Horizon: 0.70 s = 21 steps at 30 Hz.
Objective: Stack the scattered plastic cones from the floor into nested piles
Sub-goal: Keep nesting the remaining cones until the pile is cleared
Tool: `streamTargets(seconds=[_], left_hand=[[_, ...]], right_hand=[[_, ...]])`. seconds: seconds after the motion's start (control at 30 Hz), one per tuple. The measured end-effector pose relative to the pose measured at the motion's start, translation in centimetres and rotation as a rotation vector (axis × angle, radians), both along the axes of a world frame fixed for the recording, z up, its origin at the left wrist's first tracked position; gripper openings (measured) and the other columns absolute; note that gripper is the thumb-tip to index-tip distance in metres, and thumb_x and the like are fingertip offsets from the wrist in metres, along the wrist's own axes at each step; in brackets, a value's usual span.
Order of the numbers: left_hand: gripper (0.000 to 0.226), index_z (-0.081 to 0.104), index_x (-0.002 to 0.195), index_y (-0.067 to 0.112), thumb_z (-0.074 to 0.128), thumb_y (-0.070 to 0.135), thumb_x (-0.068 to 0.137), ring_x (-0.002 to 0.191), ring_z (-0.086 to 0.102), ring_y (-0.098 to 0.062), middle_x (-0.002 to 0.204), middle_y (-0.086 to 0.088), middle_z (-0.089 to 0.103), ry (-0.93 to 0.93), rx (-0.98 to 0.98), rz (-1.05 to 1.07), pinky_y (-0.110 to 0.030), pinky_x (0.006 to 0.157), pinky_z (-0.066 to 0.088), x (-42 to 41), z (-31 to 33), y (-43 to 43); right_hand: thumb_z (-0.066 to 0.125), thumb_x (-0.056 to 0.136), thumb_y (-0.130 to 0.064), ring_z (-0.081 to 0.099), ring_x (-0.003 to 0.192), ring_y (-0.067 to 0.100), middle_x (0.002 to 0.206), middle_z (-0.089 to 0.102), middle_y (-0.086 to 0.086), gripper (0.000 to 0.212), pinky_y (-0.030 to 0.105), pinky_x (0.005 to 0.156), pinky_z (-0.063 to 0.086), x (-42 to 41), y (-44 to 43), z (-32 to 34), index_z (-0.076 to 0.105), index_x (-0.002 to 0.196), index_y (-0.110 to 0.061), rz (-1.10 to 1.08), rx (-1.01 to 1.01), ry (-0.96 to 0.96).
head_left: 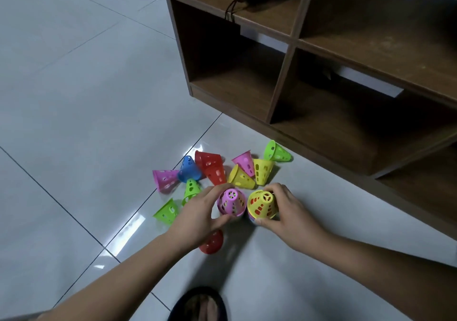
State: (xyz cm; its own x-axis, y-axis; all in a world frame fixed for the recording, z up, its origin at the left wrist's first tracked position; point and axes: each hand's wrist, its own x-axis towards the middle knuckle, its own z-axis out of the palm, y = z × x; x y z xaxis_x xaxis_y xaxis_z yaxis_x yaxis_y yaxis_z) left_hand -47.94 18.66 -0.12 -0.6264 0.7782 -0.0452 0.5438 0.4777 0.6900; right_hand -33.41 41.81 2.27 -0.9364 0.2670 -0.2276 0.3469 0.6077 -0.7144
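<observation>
Hands: the left hand grasps the pink-topped pile, fingers and thumb curled round it; the right hand clasps the yellow-topped pile in the same way.
Foot: a slippered foot sits at the bottom edge.
Nearest loose cone: a red cone lies on its side, partly hidden under the left wrist.
Piles: both stand tips up on the tiled floor, side by side and almost touching. Other colours show through the slots, so each seems to hold several nested cones.
Left scatter: near green cone, second green cone, pink cone, blue cone.
Far scatter: red pair, apparently already nested; tipped yellow cone; second yellow cone; far pink cone; far green cone, closest to the shelving.
Background: wooden shelf unit.
Progress: under way, by judgement. Two piles are begun and roughly ten cones are left to gather.
</observation>
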Motion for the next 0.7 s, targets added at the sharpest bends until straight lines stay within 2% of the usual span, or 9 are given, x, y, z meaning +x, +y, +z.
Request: streamTargets(seconds=[0.07, 0.13, 0.2, 0.23, 0.3, 0.37, 0.4, 0.53, 0.7], left_hand=[[0.077, 0.046, 0.152, 0.044, 0.079, 0.065, 0.086, 0.125, 0.058, -0.003, 0.142, 0.020, 0.060, -0.035, 0.003, 0.006, -0.024, 0.102, 0.050, -0.1, 0.3, -0.6], [0.081, 0.048, 0.151, 0.044, 0.075, 0.077, 0.082, 0.127, 0.057, 0.004, 0.142, 0.024, 0.060, -0.093, 0.019, 0.049, -0.020, 0.103, 0.048, -0.5, 0.7, -1.3], [0.069, 0.054, 0.146, 0.041, 0.067, 0.078, 0.088, 0.125, 0.060, 0.005, 0.136, 0.025, 0.064, -0.108, 0.076, 0.142, -0.020, 0.101, 0.049, -1.3, 1.2, -2.4], [0.059, 0.058, 0.142, 0.039, 0.062, 0.073, 0.094, 0.124, 0.061, 0.004, 0.132, 0.024, 0.066, -0.099, 0.103, 0.195, -0.023, 0.100, 0.050, -1.7, 1.2, -3.0], [0.043, 0.063, 0.134, 0.037, 0.053, 0.062, 0.101, 0.121, 0.063, 0.000, 0.127, 0.023, 0.067, -0.053, 0.093, 0.269, -0.028, 0.098, 0.052, -2.6, 1.0, -4.5], [0.034, 0.064, 0.128, 0.037, 0.054, 0.051, 0.099, 0.119, 0.061, -0.003, 0.126, 0.023, 0.065, 0.057, -0.011, 0.244, -0.030, 0.097, 0.051, -3.3, 0.2, -6.3], [0.031, 0.064, 0.125, 0.037, 0.056, 0.045, 0.096, 0.118, 0.061, -0.007, 0.125, 0.022, 0.065, 0.115, -0.066, 0.206, -0.030, 0.096, 0.050, -3.4, -0.3, -7.3], [0.037, 0.066, 0.125, 0.035, 0.061, 0.037, 0.088, 0.120, 0.060, -0.013, 0.128, 0.021, 0.063, 0.220, -0.192, 0.080, -0.037, 0.092, 0.050, -3.5, -2.3, -10.4], [0.054, 0.065, 0.135, 0.036, 0.082, 0.032, 0.083, 0.133, 0.055, -0.020, 0.146, 0.010, 0.058, 0.239, -0.311, -0.001, -0.034, 0.097, 0.047, -3.5, -4.0, -12.3]], right_hand=[[0.093, 0.074, -0.037, 0.058, 0.120, 0.001, 0.135, 0.049, -0.018, 0.085, 0.027, 0.097, 0.055, -0.1, 0.7, 0.5, 0.039, 0.139, -0.048, 0.039, -0.014, -0.033], [0.088, 0.075, -0.023, 0.049, 0.127, -0.008, 0.142, 0.041, -0.025, 0.097, 0.010, 0.099, 0.046, 0.3, 2.0, 1.3, 0.031, 0.148, -0.052, 0.112, 0.023, -0.082], [0.077, 0.078, -0.012, 0.040, 0.127, -0.021, 0.141, 0.036, -0.032, 0.095, 0.000, 0.094, 0.037, 0.7, 3.6, 2.0, 0.029, 0.147, -0.056, 0.179, 0.074, -0.121], [0.073, 0.079, -0.009, 0.038, 0.126, -0.024, 0.139, 0.038, -0.030, 0.090, 0.000, 0.095, 0.036, 0.8, 4.6, 2.2, 0.031, 0.144, -0.055, 0.183, 0.092, -0.124], [0.070, 0.081, -0.004, 0.044, 0.125, -0.019, 0.135, 0.043, -0.024, 0.078, 0.014, 0.101, 0.044, 0.6, 6.5, 1.9, 0.040, 0.138, -0.048, 0.129, 0.118, -0.106], [0.070, 0.081, -0.003, 0.053, 0.121, -0.004, 0.133, 0.047, -0.018, 0.066, 0.034, 0.101, 0.052, -0.2, 8.3, 0.5, 0.050, 0.134, -0.037, 0.071, 0.169, -0.034], [0.070, 0.082, -0.002, 0.056, 0.119, 0.002, 0.132, 0.048, -0.015, 0.061, 0.040, 0.099, 0.053, -0.9, 9.0, -0.5, 0.053, 0.133, -0.031, 0.046, 0.193, -0.002], [0.072, 0.087, -0.007, 0.060, 0.122, 0.026, 0.133, 0.051, 0.000, 0.052, 0.043, 0.095, 0.051, -4.2, 10.4, -3.9, 0.054, 0.135, -0.021, -0.079, 0.268, 0.021], [0.075, 0.086, -0.010, 0.050, 0.131, 0.036, 0.143, 0.047, 0.008, 0.062, 0.049, 0.101, 0.050, -7.7, 11.1, -7.0, 0.050, 0.142, -0.015, -0.090, 0.380, -0.001]])
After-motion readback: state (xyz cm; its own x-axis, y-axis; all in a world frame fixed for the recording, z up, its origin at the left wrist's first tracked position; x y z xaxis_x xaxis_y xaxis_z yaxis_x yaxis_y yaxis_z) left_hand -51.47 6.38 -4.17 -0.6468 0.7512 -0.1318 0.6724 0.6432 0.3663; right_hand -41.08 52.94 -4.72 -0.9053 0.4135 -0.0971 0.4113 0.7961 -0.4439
